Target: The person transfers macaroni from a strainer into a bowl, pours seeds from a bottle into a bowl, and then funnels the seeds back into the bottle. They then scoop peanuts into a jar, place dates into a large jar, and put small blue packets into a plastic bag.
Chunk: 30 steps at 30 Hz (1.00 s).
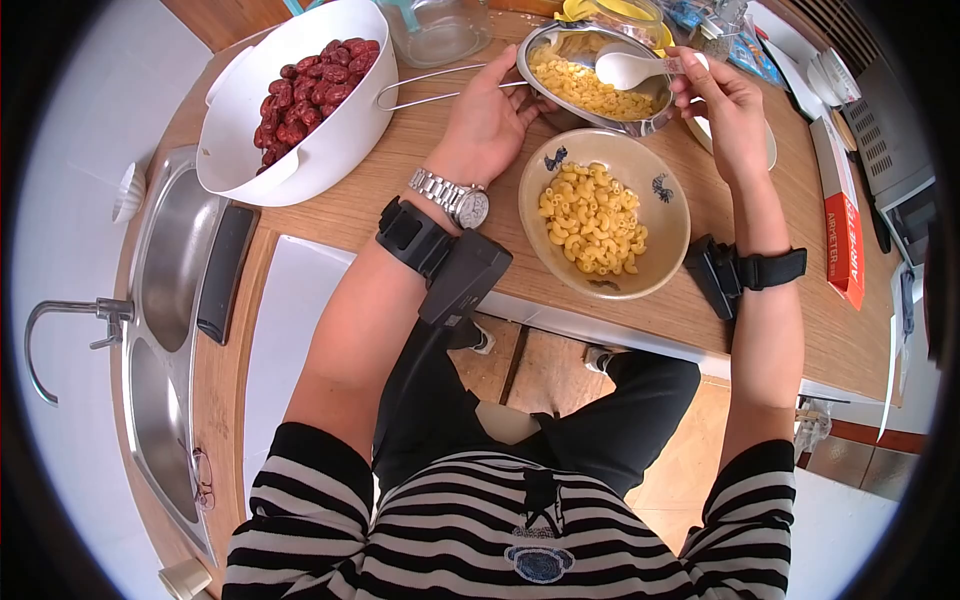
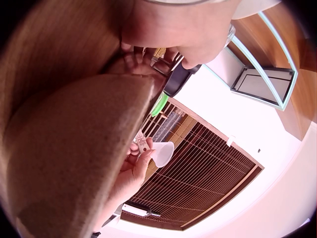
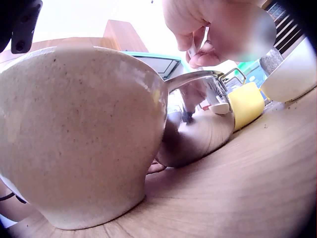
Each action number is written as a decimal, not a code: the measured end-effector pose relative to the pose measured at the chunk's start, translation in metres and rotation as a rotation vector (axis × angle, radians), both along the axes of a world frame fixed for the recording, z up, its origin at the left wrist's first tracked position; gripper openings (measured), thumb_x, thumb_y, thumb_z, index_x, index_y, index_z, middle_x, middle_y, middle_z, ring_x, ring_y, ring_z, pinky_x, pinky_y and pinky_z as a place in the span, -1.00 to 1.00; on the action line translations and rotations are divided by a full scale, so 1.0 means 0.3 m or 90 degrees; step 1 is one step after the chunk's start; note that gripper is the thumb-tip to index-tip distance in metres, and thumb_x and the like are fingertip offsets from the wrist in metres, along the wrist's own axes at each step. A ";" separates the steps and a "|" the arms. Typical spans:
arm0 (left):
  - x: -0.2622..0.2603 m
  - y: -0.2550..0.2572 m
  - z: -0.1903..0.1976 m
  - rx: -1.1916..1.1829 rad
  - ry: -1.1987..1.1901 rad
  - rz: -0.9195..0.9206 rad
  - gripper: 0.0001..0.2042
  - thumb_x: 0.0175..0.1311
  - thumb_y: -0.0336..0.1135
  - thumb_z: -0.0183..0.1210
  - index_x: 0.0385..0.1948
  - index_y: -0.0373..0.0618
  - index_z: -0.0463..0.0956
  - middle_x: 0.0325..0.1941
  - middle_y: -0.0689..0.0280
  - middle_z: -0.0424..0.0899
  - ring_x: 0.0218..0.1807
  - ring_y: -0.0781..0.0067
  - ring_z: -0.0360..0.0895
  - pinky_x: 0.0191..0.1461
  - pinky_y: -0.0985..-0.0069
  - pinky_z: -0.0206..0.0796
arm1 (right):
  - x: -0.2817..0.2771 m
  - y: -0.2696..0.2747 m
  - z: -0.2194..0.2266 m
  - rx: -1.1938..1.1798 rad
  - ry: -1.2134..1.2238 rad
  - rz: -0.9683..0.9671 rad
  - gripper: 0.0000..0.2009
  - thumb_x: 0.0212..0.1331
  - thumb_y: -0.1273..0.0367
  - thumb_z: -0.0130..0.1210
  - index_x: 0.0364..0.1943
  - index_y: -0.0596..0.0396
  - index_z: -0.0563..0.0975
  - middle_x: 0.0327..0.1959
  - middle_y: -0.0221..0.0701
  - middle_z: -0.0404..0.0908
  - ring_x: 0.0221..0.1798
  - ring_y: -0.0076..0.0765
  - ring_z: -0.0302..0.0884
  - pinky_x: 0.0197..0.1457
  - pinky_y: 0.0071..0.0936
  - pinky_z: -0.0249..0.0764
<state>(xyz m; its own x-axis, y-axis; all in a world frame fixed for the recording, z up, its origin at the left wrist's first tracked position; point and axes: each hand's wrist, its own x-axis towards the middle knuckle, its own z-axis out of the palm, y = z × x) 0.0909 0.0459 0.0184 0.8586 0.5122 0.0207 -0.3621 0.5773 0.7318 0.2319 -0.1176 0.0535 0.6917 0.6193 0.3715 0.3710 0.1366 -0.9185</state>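
Observation:
In the head view a steel bowl (image 1: 598, 80) holding small yellow pasta leans tilted toward the person. The left hand (image 1: 488, 125) holds its left side, thumb at the rim by the wire handle (image 1: 440, 88). Over the pasta, the right hand (image 1: 722, 108) pinches a white spoon (image 1: 630, 69) by its handle. Just below stands a ceramic bowl (image 1: 660, 225) with elbow macaroni (image 1: 592, 218). In the left wrist view the spoon (image 2: 162, 153) shows in the right hand (image 2: 130, 174). The right wrist view shows the ceramic bowl (image 3: 89, 134) beside the steel bowl (image 3: 198, 136).
A white basket (image 1: 330, 150) of red dates stands at the left, with a glass jar (image 1: 440, 35) behind. The sink (image 1: 165, 270) is at far left. A white dish (image 1: 762, 150) lies behind the right hand; a red and white box (image 1: 843, 230) is at the right.

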 end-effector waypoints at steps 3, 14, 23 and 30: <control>0.000 0.000 0.000 0.000 -0.003 -0.001 -0.79 0.19 -0.19 -0.11 -0.28 -0.09 0.33 -0.29 0.39 0.36 -0.21 0.53 0.28 -0.14 0.52 0.20 | 0.005 -0.001 0.005 0.008 0.009 0.002 -0.78 0.09 0.28 -0.05 -0.34 0.11 0.53 -0.64 -0.56 0.43 -0.62 -0.75 0.26 -0.53 -0.78 0.25; 0.000 0.000 -0.002 -0.010 0.000 0.000 -0.79 0.19 -0.19 -0.12 -0.28 -0.09 0.33 -0.29 0.39 0.38 -0.21 0.53 0.28 -0.12 0.50 0.19 | 0.037 -0.006 -0.014 0.039 0.295 0.089 -0.78 0.09 0.35 -0.07 -0.36 0.27 0.49 -0.63 -0.46 0.48 -0.65 -0.73 0.33 -0.61 -0.86 0.31; 0.002 0.001 -0.001 -0.006 0.002 -0.007 -0.81 0.20 -0.19 -0.13 -0.29 -0.06 0.33 -0.28 0.41 0.40 -0.19 0.55 0.28 -0.10 0.50 0.18 | 0.098 -0.014 -0.035 0.187 0.483 0.170 -0.79 0.10 0.42 -0.11 -0.33 0.35 0.43 -0.54 -0.33 0.51 -0.58 -0.66 0.44 -0.54 -0.82 0.45; 0.004 0.006 -0.007 -0.004 0.005 -0.006 -0.81 0.19 -0.19 -0.12 -0.29 -0.06 0.33 -0.29 0.41 0.39 -0.19 0.55 0.28 -0.10 0.50 0.18 | 0.101 -0.027 -0.019 0.286 0.511 0.246 -0.76 0.11 0.41 -0.11 -0.27 0.39 0.40 -0.57 -0.36 0.49 -0.60 -0.66 0.38 -0.59 -0.85 0.35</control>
<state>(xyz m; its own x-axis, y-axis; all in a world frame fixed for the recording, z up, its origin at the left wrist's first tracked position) 0.0921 0.0477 0.0162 0.8638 0.5037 0.0114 -0.3507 0.5850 0.7313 0.2621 -0.1257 0.0478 0.6218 0.7711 0.1371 -0.4802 0.5137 -0.7110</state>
